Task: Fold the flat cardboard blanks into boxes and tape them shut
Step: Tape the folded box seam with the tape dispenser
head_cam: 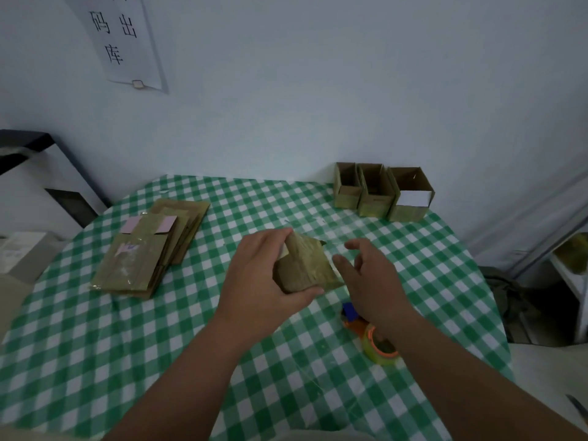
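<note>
Currently left hand (261, 275) grips the box (305, 265), tilted, one corner pointing up-far, long axis unclear; right hand (372, 275) loosely open just right, holding nothing.

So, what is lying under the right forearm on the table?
A tape dispenser with an orange frame and a blue part lies on the checked tablecloth. The right forearm covers its far side, so the rest cannot be seen.

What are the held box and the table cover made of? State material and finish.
Box: brown cardboard, matte, partly under glossy clear tape judging by its sheen. Cover: green-and-white checked, smooth with faint sheen; probably vinyl or oilcloth, possibly fabric.
</note>
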